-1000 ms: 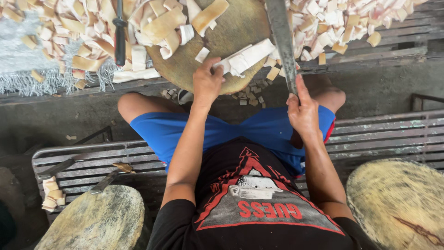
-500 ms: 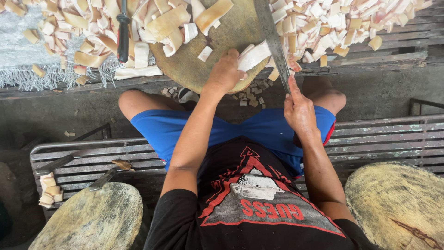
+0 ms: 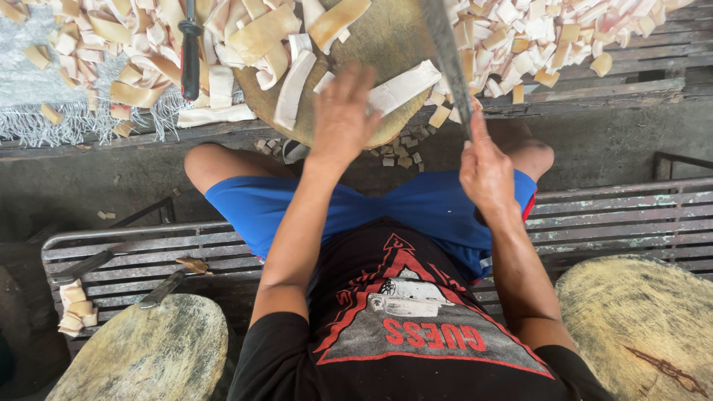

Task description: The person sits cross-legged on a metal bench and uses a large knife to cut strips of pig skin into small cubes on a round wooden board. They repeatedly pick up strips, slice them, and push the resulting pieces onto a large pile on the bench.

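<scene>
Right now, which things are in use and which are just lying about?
In use:
left hand on white strip
right hand gripping cleaver
round block

Lying about:
black-handled knife
cut pieces
two spare blocks
bench knives

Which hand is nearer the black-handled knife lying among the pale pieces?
Left. The left hand is on the round block, right of the black-handled knife; the right hand is farther right, gripping the long blade.

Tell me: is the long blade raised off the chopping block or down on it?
Raised, it seems. The right hand grips the long blade by its handle, slanting up over the round chopping block, beside the white strip.
</scene>
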